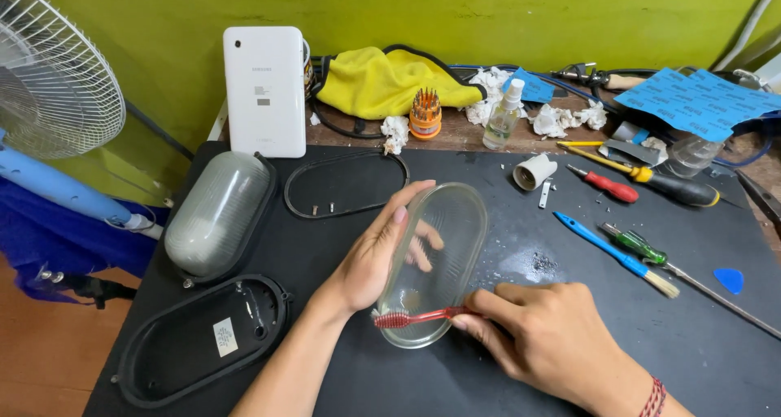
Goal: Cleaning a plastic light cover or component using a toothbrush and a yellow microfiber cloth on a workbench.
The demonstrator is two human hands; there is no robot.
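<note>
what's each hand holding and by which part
Left hand grips the oval glass cover along its left rim; right hand holds the red toothbrush by its handle end.

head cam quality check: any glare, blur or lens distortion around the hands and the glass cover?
Head view: even, soft light, faint shadows under both hands; glass cover sharp, left hand fingers visible through it; dull sheen on the black mat; right hand and red toothbrush crisp; wide-angle bending at the edges, fan stretched.

We see a clear, ribbed glass cover (435, 258), glossy; a red plastic toothbrush (415, 316); a matt black bench (455, 384); soft yellow cloth (382, 79) at its far edge.
</note>
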